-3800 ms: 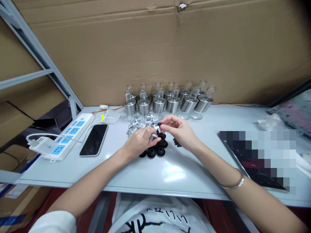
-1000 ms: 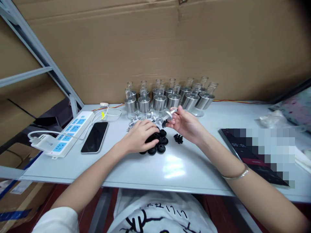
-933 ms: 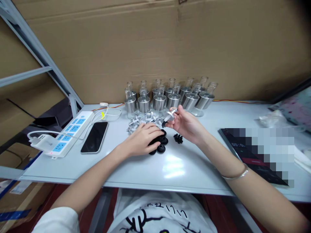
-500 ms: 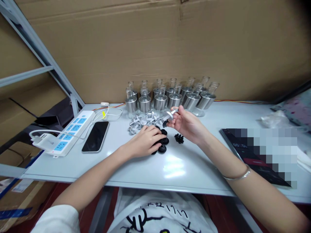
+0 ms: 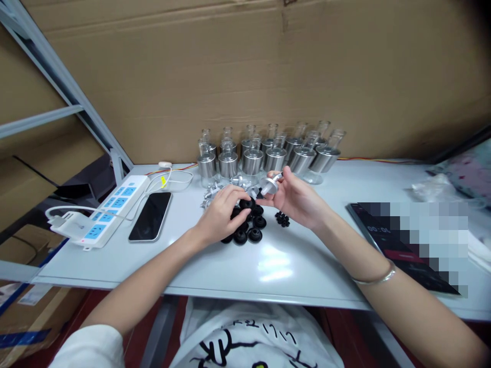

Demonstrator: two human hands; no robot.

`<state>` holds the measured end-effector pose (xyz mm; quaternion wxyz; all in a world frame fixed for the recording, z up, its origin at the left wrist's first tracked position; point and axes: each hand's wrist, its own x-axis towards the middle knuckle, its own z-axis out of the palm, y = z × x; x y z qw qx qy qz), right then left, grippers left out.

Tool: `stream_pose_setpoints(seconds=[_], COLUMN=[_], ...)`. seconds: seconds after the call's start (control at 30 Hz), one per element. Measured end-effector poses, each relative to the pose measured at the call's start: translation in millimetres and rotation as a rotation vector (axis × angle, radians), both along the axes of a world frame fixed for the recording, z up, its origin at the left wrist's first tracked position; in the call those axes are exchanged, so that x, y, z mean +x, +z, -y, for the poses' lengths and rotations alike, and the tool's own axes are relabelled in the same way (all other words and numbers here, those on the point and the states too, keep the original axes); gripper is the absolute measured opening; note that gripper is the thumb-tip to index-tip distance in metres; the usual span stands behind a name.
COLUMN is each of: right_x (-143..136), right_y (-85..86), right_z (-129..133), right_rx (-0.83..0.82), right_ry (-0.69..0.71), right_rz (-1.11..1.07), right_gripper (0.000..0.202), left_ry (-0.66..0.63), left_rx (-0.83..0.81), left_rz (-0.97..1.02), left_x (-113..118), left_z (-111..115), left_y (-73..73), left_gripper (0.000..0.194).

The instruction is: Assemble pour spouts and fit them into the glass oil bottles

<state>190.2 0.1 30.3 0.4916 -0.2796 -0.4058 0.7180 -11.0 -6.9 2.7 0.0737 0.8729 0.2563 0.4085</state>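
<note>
My left hand (image 5: 220, 214) pinches a round black rubber cap (image 5: 246, 203) between thumb and fingers, just above a cluster of similar black caps (image 5: 254, 234). Between the thumb and fingers of my right hand (image 5: 297, 199) is a silver pour spout (image 5: 269, 186) with a wide disc; its narrow end points up toward the thumb. Several more silver spouts (image 5: 240, 181) lie in a pile behind my left hand, partly hidden by it. A small heap of tiny black parts (image 5: 283, 219) rests below my right hand.
Several glass bottles with metal sleeves (image 5: 253, 161) stand in rows at the back. To the left lie a phone (image 5: 150, 216) and a white power strip (image 5: 115, 209) with a cable. A tablet (image 5: 399, 245) lies at right, near a plastic bag (image 5: 435, 189).
My left hand has risen slightly from the black caps with one pinched in its fingers, uncovering more caps. My right hand stays nearly in place, with the spout's disc turned a little.
</note>
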Motion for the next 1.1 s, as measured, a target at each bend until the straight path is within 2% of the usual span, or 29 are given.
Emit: stream_pose_setpoints(seconds=[0.17,0.4,0.57,0.7,0.87,0.97,1.1], right_x=[-1,-4,-6,-6,-2,-2,-4], right_y=[0.1,-1.6,-2.2,-2.1,-5.3,-8.1,-9.3], right_z=[4,7,8,8,3,0,0], right_rx=[0.030,0.127,0.212,0.199,0.201,0.226,0.222], right_ry=[0.057,0.031,0.006,-0.046,-0.146,-0.159,-0.143], right_rz=[0.007,0.104,0.186,0.160,0.142,0.169,0.175], right_gripper=[0.036,0.037,0.039,0.038,0.033,0.030,0.031], left_ry=[-0.020,-0.015,-0.019,0.006,0.058,0.054,0.037], left_rx=[-0.013,0.057,0.057,-0.038,-0.279,-0.330,-0.366], left_rz=[0.069,0.042,0.017,0.087,0.332,0.432,0.471], left_x=[-4,-5,-4,-3,-4,-5,-4], left_z=[-5,-9,-9,-9,-13,-17,-17], left_y=[-1.5,-8.8,-9.0,-6.1,-4.8,-6.7,-7.7], left_gripper=[0.014,0.010,0.008,0.009,0.015,0.016,0.016])
